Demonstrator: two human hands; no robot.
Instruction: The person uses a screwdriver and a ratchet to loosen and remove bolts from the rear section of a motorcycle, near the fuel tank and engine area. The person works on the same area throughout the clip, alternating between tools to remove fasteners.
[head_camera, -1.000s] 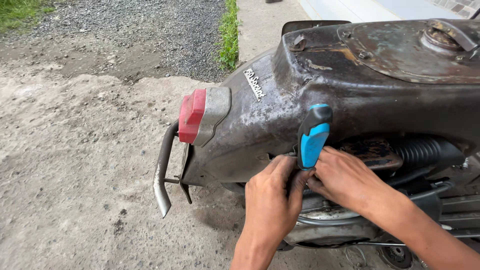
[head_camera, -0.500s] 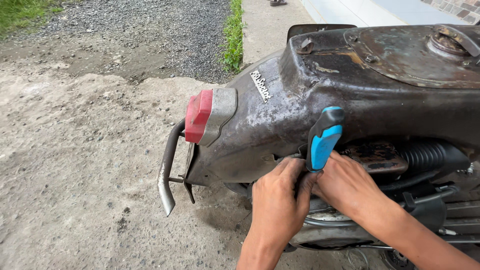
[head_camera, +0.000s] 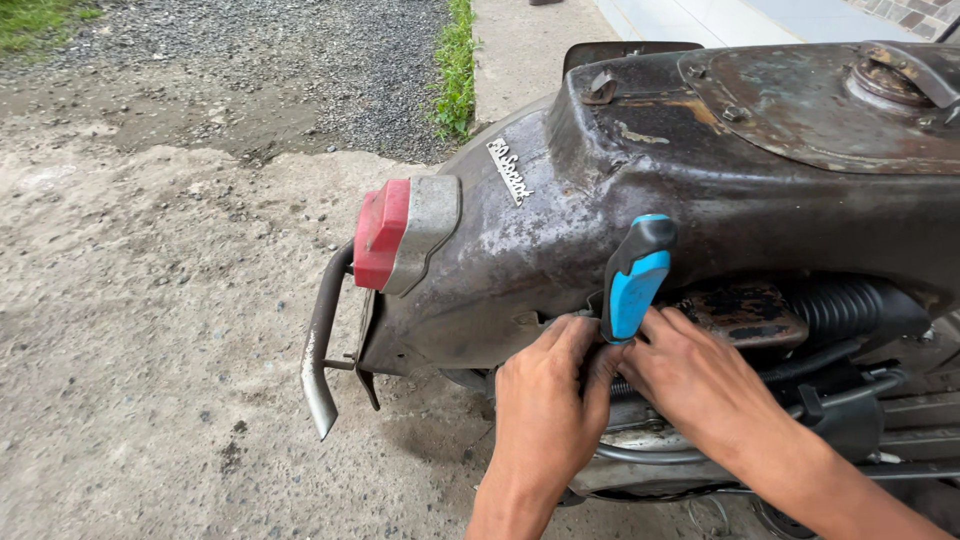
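Since a second ago both hands have crept up and closed in beneath the blue-and-black tool handle (head_camera: 634, 280); the left hand (head_camera: 545, 410) curls its fingertips at the handle's foot, the right hand (head_camera: 700, 385) presses in beside it, fingers bent; the tool stands upright against the rusty scooter body (head_camera: 560, 240), right of the red tail light (head_camera: 380, 232); whether either hand truly pinches it, I cannot tell.

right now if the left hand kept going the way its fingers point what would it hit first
Most likely the dark scooter body just above its fingertips. The left hand points up beside the blue tool handle; depth is unclear.
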